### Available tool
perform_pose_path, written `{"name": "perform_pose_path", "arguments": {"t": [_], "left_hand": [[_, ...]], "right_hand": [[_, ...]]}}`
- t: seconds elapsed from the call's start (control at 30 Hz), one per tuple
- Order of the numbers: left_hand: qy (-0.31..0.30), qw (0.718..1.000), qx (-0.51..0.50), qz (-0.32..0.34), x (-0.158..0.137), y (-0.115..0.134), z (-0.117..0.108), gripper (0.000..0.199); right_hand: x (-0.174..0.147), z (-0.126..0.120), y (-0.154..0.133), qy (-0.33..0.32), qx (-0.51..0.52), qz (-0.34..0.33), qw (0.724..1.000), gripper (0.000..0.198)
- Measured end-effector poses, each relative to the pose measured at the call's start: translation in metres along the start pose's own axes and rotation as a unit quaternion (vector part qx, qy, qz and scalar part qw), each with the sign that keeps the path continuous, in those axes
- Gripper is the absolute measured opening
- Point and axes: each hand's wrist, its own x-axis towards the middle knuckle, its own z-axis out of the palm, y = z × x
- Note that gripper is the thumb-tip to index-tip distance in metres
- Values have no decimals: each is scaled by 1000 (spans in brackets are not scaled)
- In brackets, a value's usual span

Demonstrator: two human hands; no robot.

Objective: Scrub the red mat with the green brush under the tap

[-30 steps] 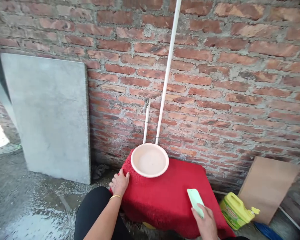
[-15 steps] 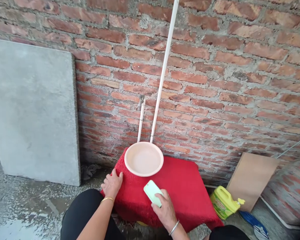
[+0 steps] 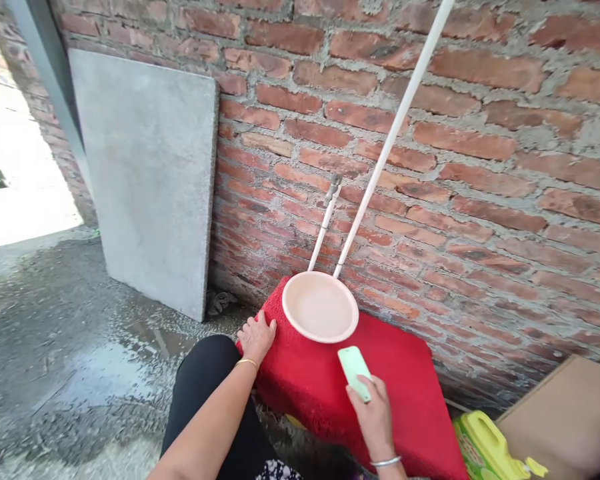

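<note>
A red cloth [image 3: 395, 393] covers a low surface in front of my knees and hangs over its near side. On its left edge rests my left hand [image 3: 257, 337], open, with the fingers spread on the fabric. My right hand [image 3: 374, 410] is closed around the near end of a pale green brush [image 3: 353, 367]. The brush lies back up over the middle of the cloth; its underside is hidden. Just beyond it, a pale pink basin [image 3: 321, 308] sits at the cloth's far left part, holding what looks like water.
A brick wall [image 3: 470, 220] with white pipes [image 3: 390, 133] and a small tap [image 3: 333, 188] rises behind. At left a grey slab [image 3: 150, 173] leans near wet ground. Beside the cloth at right stand a yellow-green jug [image 3: 485, 443] and a brown board [image 3: 565, 413].
The view has swung left, so the cloth, basin and hands appear farther right. My left hand stays on the cloth's edge; my right still grips the brush.
</note>
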Motion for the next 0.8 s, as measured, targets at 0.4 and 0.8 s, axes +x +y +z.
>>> {"name": "perform_pose_path", "arguments": {"t": [0.4, 0.8], "left_hand": [[-7, 1000, -13, -4, 1, -1, 0, 59], [-14, 1000, -6, -4, 2, -2, -3, 61]], "right_hand": [[13, 10, 22, -18, -27, -1, 999, 71], [-24, 38, -38, -75, -13, -98, 992, 44]]}}
